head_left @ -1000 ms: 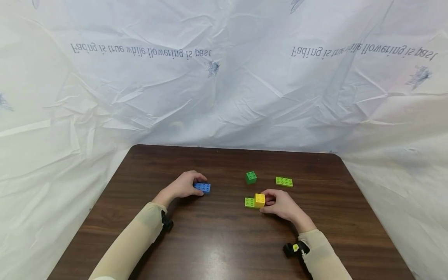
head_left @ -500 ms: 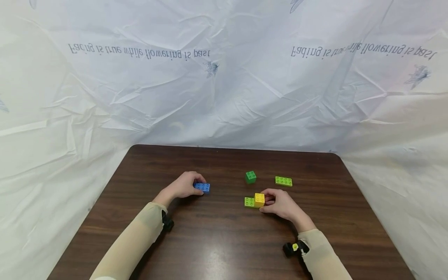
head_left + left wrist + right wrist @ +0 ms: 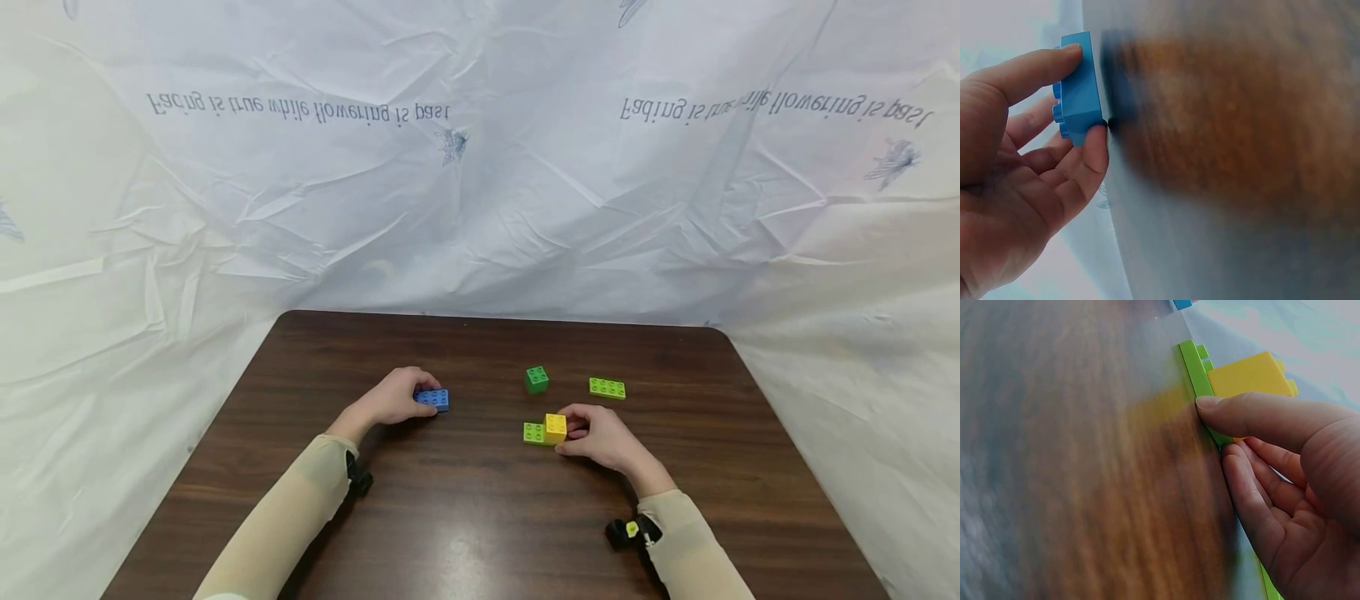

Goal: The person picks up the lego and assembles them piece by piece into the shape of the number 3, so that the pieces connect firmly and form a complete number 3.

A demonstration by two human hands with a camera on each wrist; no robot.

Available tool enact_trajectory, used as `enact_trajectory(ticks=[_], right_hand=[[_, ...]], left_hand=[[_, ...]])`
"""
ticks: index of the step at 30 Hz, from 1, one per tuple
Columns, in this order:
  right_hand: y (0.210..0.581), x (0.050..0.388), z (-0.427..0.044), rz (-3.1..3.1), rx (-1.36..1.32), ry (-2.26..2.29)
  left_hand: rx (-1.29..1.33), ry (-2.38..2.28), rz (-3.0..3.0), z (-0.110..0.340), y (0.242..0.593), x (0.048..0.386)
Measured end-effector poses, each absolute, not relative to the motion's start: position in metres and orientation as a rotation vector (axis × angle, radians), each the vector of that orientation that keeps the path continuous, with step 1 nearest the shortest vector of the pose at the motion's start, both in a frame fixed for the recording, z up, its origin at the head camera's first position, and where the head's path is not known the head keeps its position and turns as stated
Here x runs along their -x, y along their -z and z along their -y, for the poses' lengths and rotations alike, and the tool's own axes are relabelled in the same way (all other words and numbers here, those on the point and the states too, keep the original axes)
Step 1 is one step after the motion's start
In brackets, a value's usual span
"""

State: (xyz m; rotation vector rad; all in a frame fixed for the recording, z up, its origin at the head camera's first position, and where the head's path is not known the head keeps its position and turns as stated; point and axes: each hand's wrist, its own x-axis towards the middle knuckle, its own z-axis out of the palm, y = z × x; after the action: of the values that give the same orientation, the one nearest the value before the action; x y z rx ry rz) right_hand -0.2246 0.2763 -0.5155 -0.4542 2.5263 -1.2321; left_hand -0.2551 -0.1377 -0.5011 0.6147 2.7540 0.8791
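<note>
A blue toy building brick (image 3: pixel 1079 94) with studs on top is pinched between the thumb and fingers of my left hand (image 3: pixel 393 397), left of the table's middle. In the left wrist view it sits at or just above the tabletop; whether it touches I cannot tell. My right hand (image 3: pixel 606 437) holds the right end of a flat lime-green building plate (image 3: pixel 533 432), thumb on its near side. On that end of the plate stands a square yellow brick (image 3: pixel 555 427), its studs up. The plate's other end shows bare studs.
Behind the plate stands a small dark-green brick (image 3: pixel 536 379). A second lime-green plate (image 3: pixel 607 388) lies at the back right, beyond my right hand. The dark wooden table (image 3: pixel 465 517) ends at a white cloth backdrop (image 3: pixel 480 233).
The blue brick has shifted very slightly upward in the head view, still in my left hand. My right hand, the plate and the yellow brick have stayed in place.
</note>
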Motion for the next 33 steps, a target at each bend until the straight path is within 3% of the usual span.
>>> enact_trajectory(ticks=[33], right_hand=[[0.513,0.228,-0.272,-2.521,0.464,1.234]], left_hand=[[-0.719,-0.998,-2.728,0.115,0.495,0.254]])
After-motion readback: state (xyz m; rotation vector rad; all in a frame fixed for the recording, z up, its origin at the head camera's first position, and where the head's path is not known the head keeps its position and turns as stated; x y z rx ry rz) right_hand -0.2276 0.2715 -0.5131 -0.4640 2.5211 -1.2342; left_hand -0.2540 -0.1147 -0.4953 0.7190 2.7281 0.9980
